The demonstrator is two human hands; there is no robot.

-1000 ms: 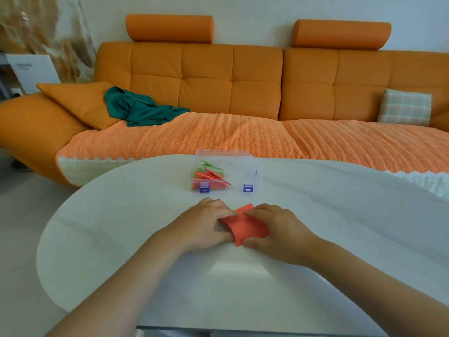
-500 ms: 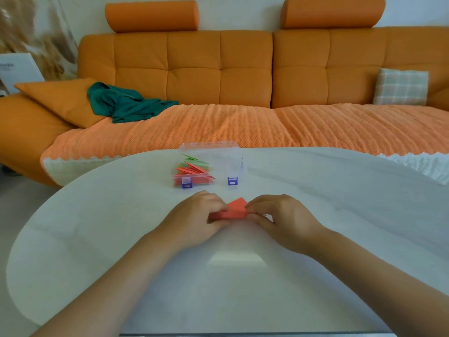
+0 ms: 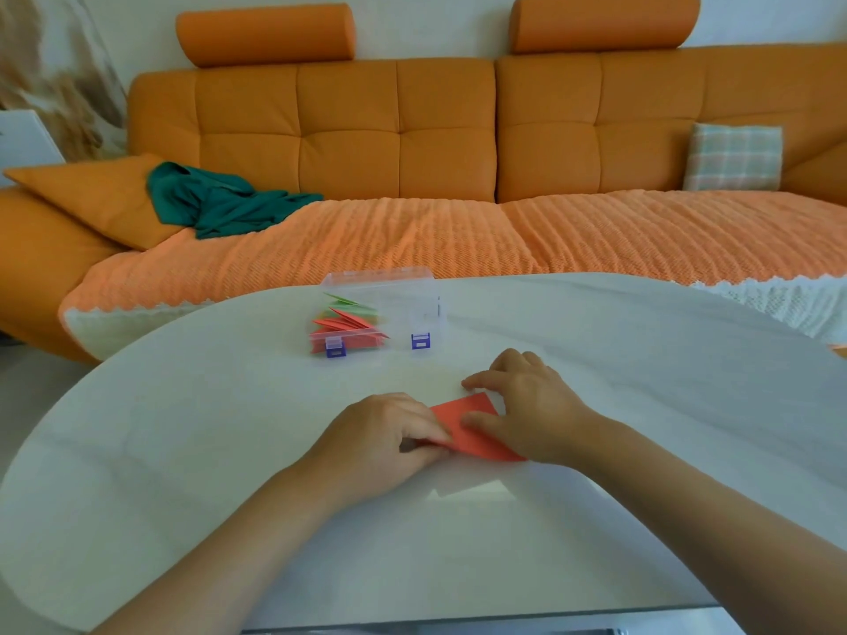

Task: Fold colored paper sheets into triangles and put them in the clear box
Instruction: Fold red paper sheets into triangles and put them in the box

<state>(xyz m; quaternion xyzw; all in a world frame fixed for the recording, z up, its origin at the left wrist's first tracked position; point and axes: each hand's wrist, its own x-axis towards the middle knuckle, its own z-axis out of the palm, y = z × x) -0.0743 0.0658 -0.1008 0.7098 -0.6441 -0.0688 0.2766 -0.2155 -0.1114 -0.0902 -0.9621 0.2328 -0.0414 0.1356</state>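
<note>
Hands close together at frame center: my left hand (image 3: pixel 382 435) pinches the red paper (image 3: pixel 472 440) by its left corner, my right hand (image 3: pixel 527 405) presses it flat on the table (image 3: pixel 183 451), below the clear box (image 3: pixel 412 304).

A: Where does the one view sit?
B: On the person's head, this side of the clear box (image 3: pixel 415 309), facing forward and down.
A: How close?
B: Close to the box; the sofa (image 3: pixel 449 130) lies well beyond it.

I see a white oval table (image 3: pixel 183 428). On it stands a clear box (image 3: pixel 424 309) holding folded paper triangles (image 3: pixel 348 320); nearer me lies a red paper sheet (image 3: pixel 472 440).
</note>
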